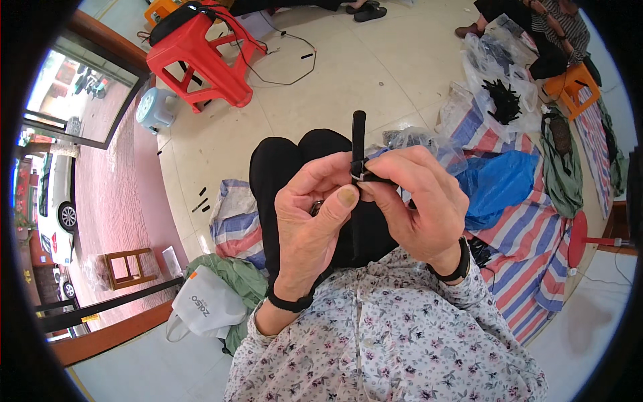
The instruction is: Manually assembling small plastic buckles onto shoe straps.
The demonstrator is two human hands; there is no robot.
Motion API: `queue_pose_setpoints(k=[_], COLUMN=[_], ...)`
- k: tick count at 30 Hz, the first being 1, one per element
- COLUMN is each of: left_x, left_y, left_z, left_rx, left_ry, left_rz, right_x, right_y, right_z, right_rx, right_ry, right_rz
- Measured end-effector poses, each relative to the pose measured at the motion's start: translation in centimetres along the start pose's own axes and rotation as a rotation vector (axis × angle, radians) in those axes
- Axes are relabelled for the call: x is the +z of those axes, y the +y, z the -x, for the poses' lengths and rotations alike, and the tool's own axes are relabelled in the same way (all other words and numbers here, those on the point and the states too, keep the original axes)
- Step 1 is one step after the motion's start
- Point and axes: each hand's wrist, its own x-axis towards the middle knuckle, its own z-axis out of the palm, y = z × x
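A narrow black strap stands up between my hands over my lap, its rounded end pointing away from me. Thumb and fingers of my left hand pinch it from the left. From the right, my right hand pinches the strap where a second black piece crosses it, with a small pale bit at the crossing. Whether that piece is a loop or a separate band I cannot tell, as my fingertips cover part of it. Below lie my knees in black trousers.
On the right, a striped woven sheet carries a blue plastic bag and a pile of black pieces. A red stool with a cable stands far left. Left of me sits a white bag. Another person sits far right.
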Motion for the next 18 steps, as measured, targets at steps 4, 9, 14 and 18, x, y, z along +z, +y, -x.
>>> queue_pose_setpoints(k=[4, 9, 14, 18], left_x=[-0.36, -0.13, -0.18, -0.34], left_y=[0.07, 0.27, 0.39, 0.42], left_z=[-0.04, -0.14, 0.05, 0.25], left_rx=[0.054, 0.111, 0.118, 0.182], left_ry=[-0.01, 0.021, 0.059, 0.059], left_rz=[-0.136, -0.24, -0.376, -0.477], right_x=[0.18, 0.39, 0.32, 0.52], right_y=[-0.02, 0.09, -0.39, 0.01], right_z=[-0.03, -0.06, -0.03, -0.08], right_rx=[-0.017, -0.049, -0.002, -0.089], right_ry=[-0.017, -0.023, -0.067, -0.045], right_rz=[0.012, 0.016, 0.005, 0.012])
